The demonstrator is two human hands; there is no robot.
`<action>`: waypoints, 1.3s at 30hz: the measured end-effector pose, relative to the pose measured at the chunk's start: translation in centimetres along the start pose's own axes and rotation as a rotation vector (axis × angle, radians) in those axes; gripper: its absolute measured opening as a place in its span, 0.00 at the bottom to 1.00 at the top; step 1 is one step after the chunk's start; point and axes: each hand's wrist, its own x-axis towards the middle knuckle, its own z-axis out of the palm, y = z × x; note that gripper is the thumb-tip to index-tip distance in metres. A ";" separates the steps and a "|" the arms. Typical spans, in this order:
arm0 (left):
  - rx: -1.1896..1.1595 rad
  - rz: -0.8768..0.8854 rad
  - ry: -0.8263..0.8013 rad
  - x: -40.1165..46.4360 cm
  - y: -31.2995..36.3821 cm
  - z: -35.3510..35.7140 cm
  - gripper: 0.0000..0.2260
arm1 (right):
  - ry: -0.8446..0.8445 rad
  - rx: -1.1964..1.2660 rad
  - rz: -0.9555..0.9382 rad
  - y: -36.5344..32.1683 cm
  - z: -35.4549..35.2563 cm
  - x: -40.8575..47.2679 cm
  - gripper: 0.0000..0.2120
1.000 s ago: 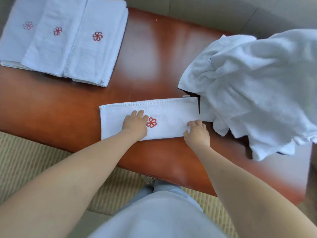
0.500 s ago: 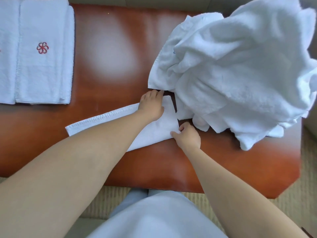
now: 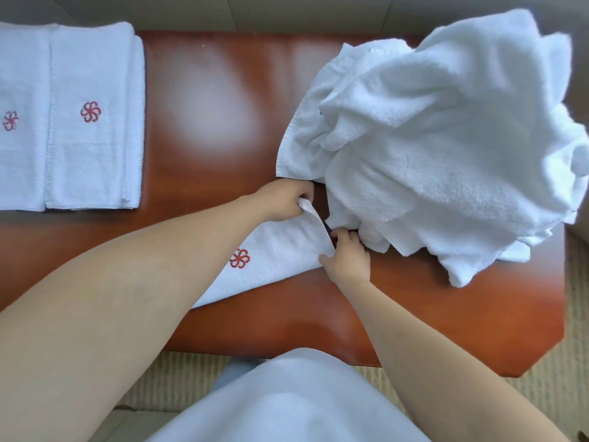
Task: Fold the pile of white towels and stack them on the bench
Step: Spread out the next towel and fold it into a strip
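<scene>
A narrow folded white towel (image 3: 274, 256) with a red flower mark lies across the middle of the reddish-brown bench (image 3: 216, 122), partly under my left forearm. My left hand (image 3: 283, 199) pinches its far right corner and lifts it off the bench. My right hand (image 3: 347, 260) grips the near right corner. A big crumpled pile of white towels (image 3: 439, 141) sits on the bench's right side, right beside both hands. Folded towels (image 3: 92, 116) with red flower marks lie side by side at the far left.
A woven beige carpet (image 3: 573, 330) surrounds the bench. The bench's near edge runs just in front of my legs, which are covered in light cloth (image 3: 287, 403). A pale wall or seat back runs behind the bench.
My left hand went from pressing flat on the towel to pinching its right corner and lifting it. My right hand closed on the near corner. The view shifted right, then back left.
</scene>
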 end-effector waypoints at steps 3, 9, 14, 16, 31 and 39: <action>0.007 0.040 0.018 -2.1 -0.2 -0.4 0.06 | -0.051 -0.062 0.004 -0.4 -0.1 -0.2 0.15; 0.028 0.044 0.163 -8.6 -1.4 -1.9 0.06 | -0.080 0.027 -0.046 -3.1 -1.1 -2.2 0.06; 0.016 -0.016 0.315 -16.2 -4.1 -3.5 0.05 | 0.018 0.049 -0.143 -8.6 -2.4 -5.4 0.07; -0.032 -0.052 0.395 -20.0 -5.6 -4.0 0.04 | 0.066 0.093 -0.196 -11.5 -2.6 -7.6 0.06; -0.235 -0.186 0.896 -50.5 -19.6 -6.2 0.10 | 0.077 0.492 -0.568 -35.4 4.2 -26.0 0.08; -0.267 -0.313 1.079 -60.2 -26.0 -7.9 0.07 | 0.017 0.458 -0.692 -46.0 7.9 -30.6 0.07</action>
